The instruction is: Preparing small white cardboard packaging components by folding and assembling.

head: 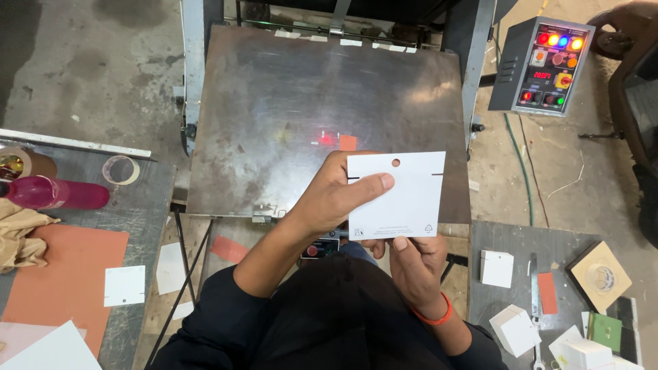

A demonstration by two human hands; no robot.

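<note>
A white square card (404, 199) with a round hole near its top edge and small slits on both sides is held up over the near edge of a large steel machine plate (274, 103). My left hand (336, 195) grips the card's left edge, thumb on its face. My right hand (415, 264) pinches the card's bottom edge from below; an orange band circles that wrist. A small orange patch (348, 142) and a red light spot (326, 138) lie on the plate just beyond the card.
A control box (545, 65) with coloured lamps stands at the right rear. Left bench holds a pink bottle (58, 193), tape rolls (120, 169), an orange sheet (65, 284) and white cards. Right bench carries stacks of white cards (497, 268) and a tape roll (602, 276).
</note>
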